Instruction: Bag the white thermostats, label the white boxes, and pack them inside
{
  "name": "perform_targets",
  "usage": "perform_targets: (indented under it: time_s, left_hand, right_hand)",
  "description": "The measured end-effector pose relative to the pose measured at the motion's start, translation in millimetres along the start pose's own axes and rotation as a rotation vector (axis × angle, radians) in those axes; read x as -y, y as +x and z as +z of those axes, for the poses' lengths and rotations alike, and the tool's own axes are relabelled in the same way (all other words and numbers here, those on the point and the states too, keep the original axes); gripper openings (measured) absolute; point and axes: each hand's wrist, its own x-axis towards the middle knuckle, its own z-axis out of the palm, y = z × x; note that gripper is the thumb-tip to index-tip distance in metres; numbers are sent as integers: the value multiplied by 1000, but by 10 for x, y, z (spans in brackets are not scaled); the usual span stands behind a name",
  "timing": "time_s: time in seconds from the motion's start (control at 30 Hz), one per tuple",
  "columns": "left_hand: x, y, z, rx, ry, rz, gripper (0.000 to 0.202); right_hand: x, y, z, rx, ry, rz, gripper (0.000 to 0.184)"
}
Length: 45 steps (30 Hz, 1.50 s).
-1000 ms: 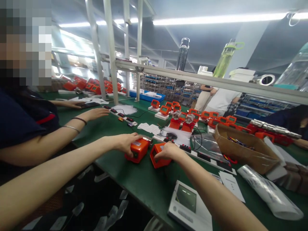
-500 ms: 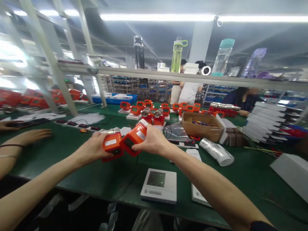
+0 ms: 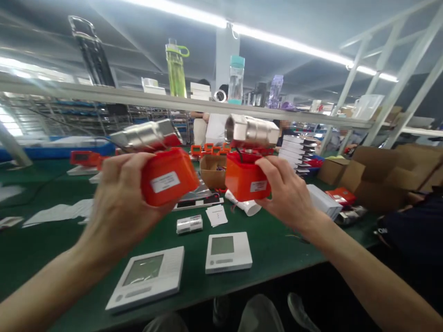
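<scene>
My left hand is wrapped round an orange box-shaped device with a white label and a silver metal valve body on top. My right hand grips a second orange device, also labelled, with its own silver metal fitting above. Both are held up in the air over the green table, side by side and apart.
Two white thermostat panels lie near the table's front edge, with a small wrapped part and a paper slip behind. Cardboard boxes stand at the right. Bottles stand on an overhead shelf rail. People stand in the distance.
Both hands lifted the orange devices off the table and raised them higher, spreading them apart. My view swung to the right, and the seated neighbour at the left is out of sight.
</scene>
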Motion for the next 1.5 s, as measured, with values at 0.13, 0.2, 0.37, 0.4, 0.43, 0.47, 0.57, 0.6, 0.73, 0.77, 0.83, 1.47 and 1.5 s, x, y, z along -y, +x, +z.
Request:
perform_targets:
  time_s: [0.13, 0.2, 0.37, 0.4, 0.43, 0.47, 0.57, 0.6, 0.73, 0.77, 0.83, 1.47, 1.5]
  left_hand:
    - [-731, -4, 577, 111, -89, 87, 70]
    - [-1018, -111, 883, 187, -163, 90, 73]
    - [-1555, -448, 1531, 357, -254, 64, 75]
    - [-1634, -497, 1635, 387, -250, 66, 75]
    - [-1706, -538, 1729, 411, -242, 70, 76]
    - [-1771, -570, 1815, 430, -232, 73, 75]
    - [-1930, -639, 2025, 467, -202, 86, 71]
    - [-1973, -657, 2082, 482, -189, 89, 70]
    - [-2093, -723, 2260, 538, -124, 93, 63]
    - [-2112, -736, 2294, 548, -106, 91, 62]
    - [-2141, -761, 2346, 562, -74, 81, 60]
    - [-2349, -1049, 2358, 441, 236, 49, 55]
    - [-2349, -1042, 2365, 435, 232, 41, 55]
  right_hand:
    - [-453, -616, -111, 68, -179, 43, 54]
    - [-639, -940, -102, 146, -217, 102, 54]
    - [-1001, -1619, 64, 297, -252, 209, 60]
    - [-1056, -1720, 114, 309, -256, 225, 62]
    - [-1106, -1809, 168, 321, -260, 244, 65]
    - [-1151, -1889, 223, 334, -264, 262, 66]
    - [-1255, -2088, 392, 373, -267, 292, 67]
    - [-1280, -2144, 445, 385, -265, 294, 66]
    - [-1328, -2313, 619, 420, -255, 273, 64]
    - [-1332, -2340, 650, 425, -252, 263, 63]
    - [-1339, -2374, 699, 433, -247, 239, 58]
    - [-1277, -2583, 913, 354, -127, 152, 46]
    - [-1271, -2624, 880, 351, -120, 145, 46]
